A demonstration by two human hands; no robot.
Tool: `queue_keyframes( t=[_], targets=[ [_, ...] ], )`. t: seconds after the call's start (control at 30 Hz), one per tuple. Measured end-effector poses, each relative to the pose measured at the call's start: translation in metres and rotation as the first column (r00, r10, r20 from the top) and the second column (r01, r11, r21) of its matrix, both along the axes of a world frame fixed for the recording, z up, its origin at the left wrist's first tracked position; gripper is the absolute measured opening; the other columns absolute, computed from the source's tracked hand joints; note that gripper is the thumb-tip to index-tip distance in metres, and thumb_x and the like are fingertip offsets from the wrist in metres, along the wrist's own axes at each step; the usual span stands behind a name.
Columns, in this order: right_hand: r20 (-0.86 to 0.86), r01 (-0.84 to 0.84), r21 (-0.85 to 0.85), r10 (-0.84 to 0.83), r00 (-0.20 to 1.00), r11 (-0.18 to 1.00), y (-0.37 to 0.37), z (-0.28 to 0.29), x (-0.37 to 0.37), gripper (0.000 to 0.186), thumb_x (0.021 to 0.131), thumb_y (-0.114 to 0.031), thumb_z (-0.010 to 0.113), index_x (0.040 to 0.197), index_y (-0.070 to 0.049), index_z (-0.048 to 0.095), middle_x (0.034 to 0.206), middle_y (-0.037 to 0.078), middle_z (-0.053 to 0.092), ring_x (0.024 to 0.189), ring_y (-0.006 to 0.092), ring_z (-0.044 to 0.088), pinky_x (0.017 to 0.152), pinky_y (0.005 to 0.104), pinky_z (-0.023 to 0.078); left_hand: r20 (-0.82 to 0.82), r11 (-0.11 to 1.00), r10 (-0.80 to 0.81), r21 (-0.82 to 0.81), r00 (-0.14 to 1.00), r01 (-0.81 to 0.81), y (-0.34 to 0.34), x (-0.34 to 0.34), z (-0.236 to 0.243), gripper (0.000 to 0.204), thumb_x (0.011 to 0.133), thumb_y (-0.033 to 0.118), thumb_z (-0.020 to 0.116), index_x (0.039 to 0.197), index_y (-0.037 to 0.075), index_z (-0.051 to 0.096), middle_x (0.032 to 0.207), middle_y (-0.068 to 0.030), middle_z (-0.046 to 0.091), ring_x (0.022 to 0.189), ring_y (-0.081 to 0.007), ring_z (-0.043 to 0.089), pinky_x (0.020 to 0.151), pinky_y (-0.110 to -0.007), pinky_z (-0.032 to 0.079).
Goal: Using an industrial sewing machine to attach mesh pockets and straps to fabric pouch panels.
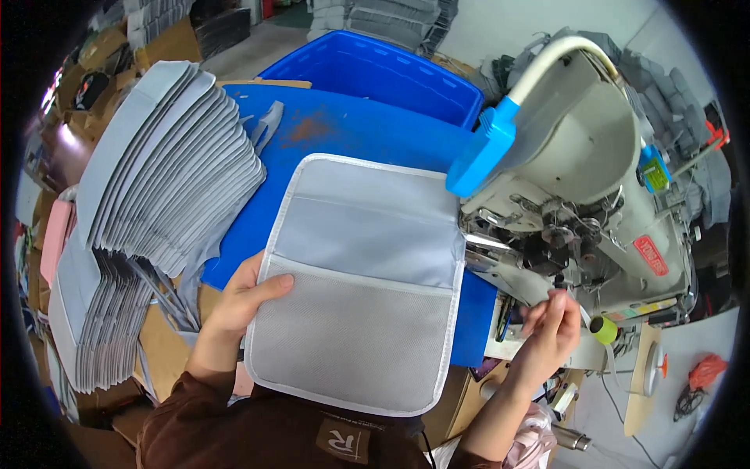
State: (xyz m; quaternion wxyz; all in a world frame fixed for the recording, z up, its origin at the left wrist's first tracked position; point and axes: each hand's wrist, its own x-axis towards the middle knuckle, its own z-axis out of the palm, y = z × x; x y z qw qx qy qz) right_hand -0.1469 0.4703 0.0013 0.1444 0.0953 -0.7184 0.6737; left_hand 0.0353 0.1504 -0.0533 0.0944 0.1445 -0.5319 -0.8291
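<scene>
Apparently for steadiness, pinched the grey pouch point(359, 336) by its left edge with the left hand point(248, 301), over the near edge of the blue bench point(375, 129) beside the sewing machine point(598, 129), and bunched the right hand point(553, 328), contents impossible to tell.

A sewing workshop packed with piecework: a heavy-duty sewing machine point(656, 223) stands at a blue worktable point(367, 125), gray fabric panels point(176, 156) stacked thickly at left, a big blue bin point(355, 74) behind, with cardboard boxes point(168, 43) and piled gray bundles point(394, 19) filling the background.
</scene>
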Motion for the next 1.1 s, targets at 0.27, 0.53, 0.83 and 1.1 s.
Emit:
queue_keyframes(
  t=[0.27,0.53,0.83,1.1],
  targets=[
    [0.218,-0.415,-0.133,0.435,0.874,0.9,-0.04,-0.032,0.026,0.039,0.097,-0.014,0.065,0.132,0.001,0.057,0.09,0.001,0.064,0.073,0.0047,0.055,0.06,0.0191,0.044,0.034,1.0,0.01,-0.003,0.999,-0.01,0.004,-0.001,0.005,0.049,0.092,0.012,0.065,0.135,-0.005,0.05,0.124,-0.0134,0.064,0.11,-0.0194,0.062,0.096,-0.033,0.048],
    [0.264,-0.45,-0.366,0.554,0.79,0.815,-0.065,-0.044,0.043,0.046,0.101,-0.018,0.06,0.14,0.005,0.049,0.126,0.011,0.064,0.108,0.0126,0.061,0.094,0.0254,0.047,0.048,0.999,0.033,-0.009,0.998,-0.032,0.0,0.014,0.002,0.048,0.093,0.016,0.065,0.134,-0.006,0.051,0.122,-0.0144,0.065,0.107,-0.0197,0.064,0.094,-0.032,0.049],
    [0.264,-0.454,-0.43,0.59,0.763,0.78,-0.065,-0.043,0.044,0.049,0.101,-0.019,0.059,0.142,0.005,0.047,0.127,0.011,0.064,0.108,0.0136,0.062,0.095,0.0262,0.047,0.04,0.998,0.042,-0.046,0.998,-0.04,0.005,0.013,0.008,0.047,0.092,0.015,0.064,0.133,-0.007,0.052,0.121,-0.0153,0.065,0.107,-0.0212,0.064,0.095,-0.033,0.049],
    [0.26,-0.461,-0.413,0.587,0.767,0.785,-0.065,-0.046,0.043,0.049,0.101,-0.019,0.06,0.142,0.005,0.047,0.127,0.011,0.064,0.107,0.0133,0.062,0.094,0.026,0.047,0.028,0.998,0.046,-0.053,0.999,-0.045,0.005,0.011,0.008,0.051,0.091,0.017,0.066,0.133,-0.007,0.051,0.122,-0.0162,0.064,0.109,-0.0221,0.063,0.096,-0.033,0.048]
  ],
)
